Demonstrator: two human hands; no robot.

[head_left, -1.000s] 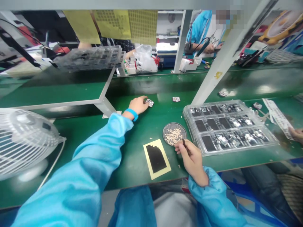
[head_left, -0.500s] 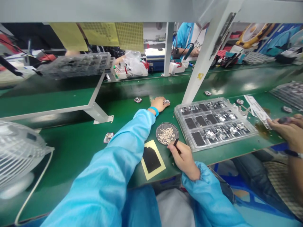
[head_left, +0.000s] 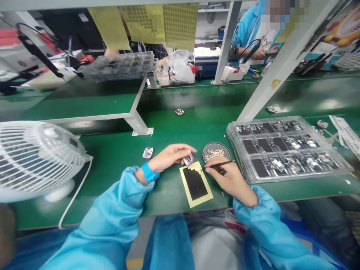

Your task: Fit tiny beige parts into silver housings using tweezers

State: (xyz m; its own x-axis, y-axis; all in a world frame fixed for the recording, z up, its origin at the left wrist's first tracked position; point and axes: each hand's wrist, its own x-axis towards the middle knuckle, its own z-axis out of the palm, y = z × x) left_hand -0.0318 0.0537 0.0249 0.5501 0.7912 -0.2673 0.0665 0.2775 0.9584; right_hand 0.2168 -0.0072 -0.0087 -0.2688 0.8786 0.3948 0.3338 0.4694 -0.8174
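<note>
The left hand (head_left: 172,155) has its grip closed on a small device (head_left: 188,159), pinched by thumb and fingers just above the top edge of a yellow sheet (head_left: 208,197). The right hand (head_left: 232,180) has its grip closed around a dark thin tool (head_left: 222,164), whose tip points left, near the sheet's upper right corner. The stepped edge of the black patch (head_left: 197,185) on the sheet faces both hands.

The sheet's lower edge lies near the front edge of the green bench (head_left: 165,195). A round dish (head_left: 206,150) of pale bits (head_left: 215,153) sits just beyond the right hand; a narrow strip of bench separates its rim from the clear tray (head_left: 250,177), which bounds the room on the right. Another strip runs between the tray's near side and the bench's front edge.

Left of the left wrist, a second device (head_left: 147,152) lies between the hand and the white fan (head_left: 36,157). A third device (head_left: 179,111) lies farther back, right of the shelf leg (head_left: 140,125), with a broad stretch of bench between it and the left hand.
</note>
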